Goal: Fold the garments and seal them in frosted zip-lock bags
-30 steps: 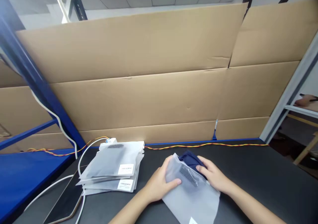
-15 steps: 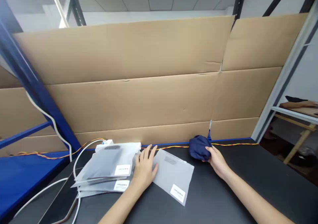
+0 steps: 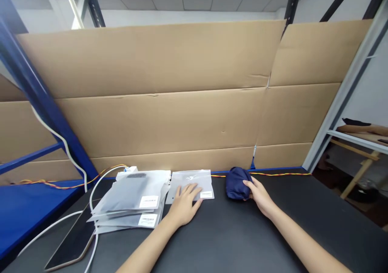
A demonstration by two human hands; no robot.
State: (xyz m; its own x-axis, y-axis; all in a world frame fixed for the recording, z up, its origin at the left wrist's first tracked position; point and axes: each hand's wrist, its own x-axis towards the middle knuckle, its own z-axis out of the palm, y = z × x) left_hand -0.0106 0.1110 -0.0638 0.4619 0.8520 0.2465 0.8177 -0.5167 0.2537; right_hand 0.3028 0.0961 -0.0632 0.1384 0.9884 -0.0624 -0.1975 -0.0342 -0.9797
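Note:
My left hand [image 3: 184,204] lies with fingers spread on a flat, frosted zip bag [image 3: 204,180] that has a white barcode label at its lower right corner. To the right, my right hand [image 3: 257,194] grips a dark navy folded cloth bundle [image 3: 237,184] by its right side, against the black tabletop. What the bundle is exactly I cannot make out. Left of my left hand lies a stack of frosted zip bags [image 3: 130,196] with dark contents and barcode labels.
A phone-like dark slab [image 3: 71,240] and a white cable [image 3: 91,202] lie at the left of the black table [image 3: 230,240]. Cardboard panels [image 3: 182,119] wall off the back, with a red-yellow wire [image 3: 279,174] along their foot. A blue post [image 3: 45,95] rises on the left.
The single bag has turned from slanted to nearly square with the table's back edge and shifted left and back, my left hand moving onto it. The navy bundle stays in my right hand.

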